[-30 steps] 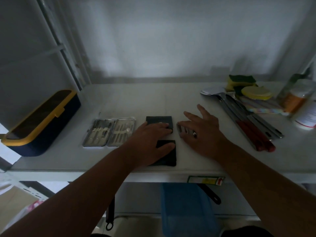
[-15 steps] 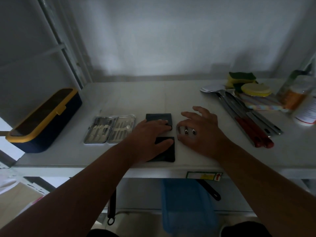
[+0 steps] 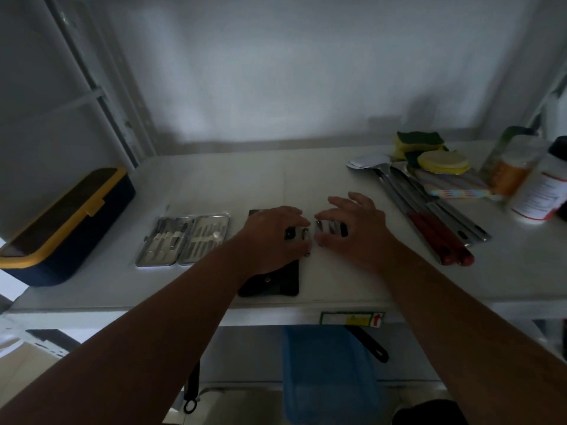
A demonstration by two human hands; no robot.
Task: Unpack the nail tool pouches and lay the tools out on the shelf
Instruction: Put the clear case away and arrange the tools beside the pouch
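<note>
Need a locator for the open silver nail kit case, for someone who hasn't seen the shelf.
On the white shelf, start at the navy box with yellow trim on the left side. Just right of it, left of the left hand, a silver case lies open flat with two halves of metal tools. The black pouch beside it is dark and soft.

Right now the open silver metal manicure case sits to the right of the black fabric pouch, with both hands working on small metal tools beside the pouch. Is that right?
Not quite. In the head view, the open silver metal manicure case lies to the left of the black fabric pouch, not the right. The rest holds: the left hand and right hand are both on small metal tools beside the pouch.
</note>
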